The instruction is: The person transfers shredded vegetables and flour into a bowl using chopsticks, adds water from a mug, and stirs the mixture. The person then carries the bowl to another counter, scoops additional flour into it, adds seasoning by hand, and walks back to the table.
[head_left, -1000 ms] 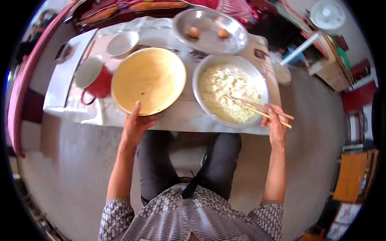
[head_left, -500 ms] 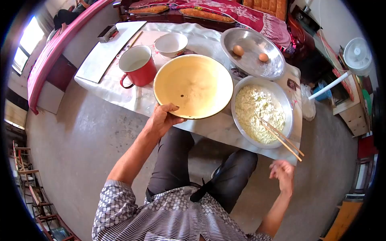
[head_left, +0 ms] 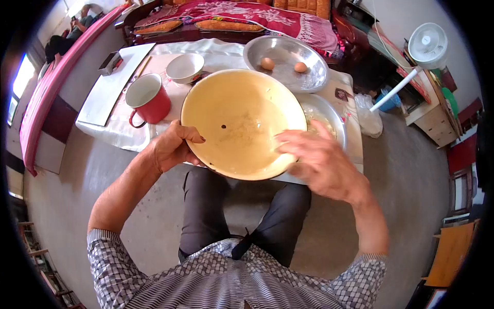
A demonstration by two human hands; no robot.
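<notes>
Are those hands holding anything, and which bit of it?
The left hand holds the wide, round yellow basin by its near-left rim, thumb inside. The right hand is blurred at the right rim; whether it grips cannot be told.

basin (head_left: 242, 103): yellow | mug (head_left: 154, 107): red, white inside | eggs (head_left: 267, 64): brown

Right grip (head_left: 327, 162) now at yellow basin (head_left: 244, 105)
</notes>
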